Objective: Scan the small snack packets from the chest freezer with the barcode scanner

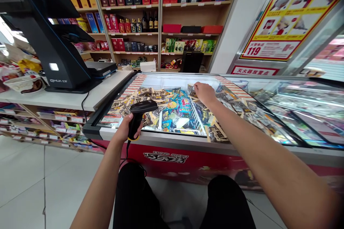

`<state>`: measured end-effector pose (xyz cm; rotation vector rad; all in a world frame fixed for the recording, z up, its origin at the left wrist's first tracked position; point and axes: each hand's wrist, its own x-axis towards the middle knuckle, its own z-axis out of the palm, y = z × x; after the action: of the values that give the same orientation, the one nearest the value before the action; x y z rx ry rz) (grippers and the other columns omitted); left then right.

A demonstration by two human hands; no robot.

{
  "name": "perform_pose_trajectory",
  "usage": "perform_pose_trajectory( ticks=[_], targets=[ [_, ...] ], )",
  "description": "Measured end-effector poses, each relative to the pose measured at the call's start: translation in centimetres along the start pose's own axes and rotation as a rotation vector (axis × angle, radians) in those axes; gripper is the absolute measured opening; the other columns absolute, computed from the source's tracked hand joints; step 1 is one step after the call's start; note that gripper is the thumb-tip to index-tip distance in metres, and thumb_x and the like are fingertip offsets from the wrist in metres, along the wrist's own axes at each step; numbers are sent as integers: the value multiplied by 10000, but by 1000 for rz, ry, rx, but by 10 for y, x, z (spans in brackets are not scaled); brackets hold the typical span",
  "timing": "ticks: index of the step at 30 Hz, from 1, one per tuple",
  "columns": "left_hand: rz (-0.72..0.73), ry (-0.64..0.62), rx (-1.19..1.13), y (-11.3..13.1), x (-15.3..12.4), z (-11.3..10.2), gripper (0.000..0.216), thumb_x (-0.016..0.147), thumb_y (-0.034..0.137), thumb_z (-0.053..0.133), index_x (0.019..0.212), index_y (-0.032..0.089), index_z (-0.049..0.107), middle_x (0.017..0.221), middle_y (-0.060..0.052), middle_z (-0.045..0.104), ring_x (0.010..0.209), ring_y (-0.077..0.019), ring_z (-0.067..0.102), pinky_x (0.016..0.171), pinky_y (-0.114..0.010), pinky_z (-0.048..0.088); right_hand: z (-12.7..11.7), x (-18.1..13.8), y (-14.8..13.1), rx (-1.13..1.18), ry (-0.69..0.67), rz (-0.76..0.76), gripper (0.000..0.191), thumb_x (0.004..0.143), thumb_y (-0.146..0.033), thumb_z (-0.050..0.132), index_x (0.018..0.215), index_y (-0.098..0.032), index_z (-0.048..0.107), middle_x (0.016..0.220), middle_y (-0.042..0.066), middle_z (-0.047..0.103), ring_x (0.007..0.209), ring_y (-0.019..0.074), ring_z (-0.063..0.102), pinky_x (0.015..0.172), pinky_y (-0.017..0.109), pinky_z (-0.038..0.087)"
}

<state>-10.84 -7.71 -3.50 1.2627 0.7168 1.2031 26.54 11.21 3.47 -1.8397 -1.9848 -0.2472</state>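
My left hand (pixel 125 130) is wrapped round the handle of a black barcode scanner (pixel 141 111) with a yellow base. I hold it over the front edge of an open chest freezer (pixel 172 139). A black cable hangs down from the scanner. My right hand (pixel 204 93) reaches far into the freezer, and its fingers pinch the top of a dark wrapped ice cream packet (pixel 191 89) near the back. Blue packets (pixel 174 109) lie in the middle section, and black and cream packets (pixel 139 98) fill the left.
A white counter (pixel 88 96) with a black checkout screen (pixel 51 43) stands at the left. Wooden shelves (pixel 161 18) of boxes and bottles line the back wall. A closed glass freezer lid (pixel 295 107) stretches to the right. My knees (pixel 182 200) are close to the freezer's red front.
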Motion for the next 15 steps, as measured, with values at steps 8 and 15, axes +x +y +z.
perform_pose_trajectory(
  ticks=[8, 15],
  targets=[
    [12, 32, -19, 1, 1, 4, 672, 857, 806, 571, 959, 145, 627, 532, 32, 576, 304, -94, 417, 391, -248, 391, -12, -5, -49, 792, 94, 182, 325, 1029, -385, 473, 1091, -173, 711, 864, 118, 742, 688, 286, 742, 611, 375, 546],
    [22, -27, -11, 3, -1, 3, 624, 893, 748, 604, 1018, 138, 639, 543, 21, 593, 315, -101, 445, 400, -248, 408, -13, -42, -89, 878, 217, -77, 285, 964, -461, 582, 826, -227, 667, 778, 46, 687, 590, 226, 681, 614, 356, 528]
  ],
)
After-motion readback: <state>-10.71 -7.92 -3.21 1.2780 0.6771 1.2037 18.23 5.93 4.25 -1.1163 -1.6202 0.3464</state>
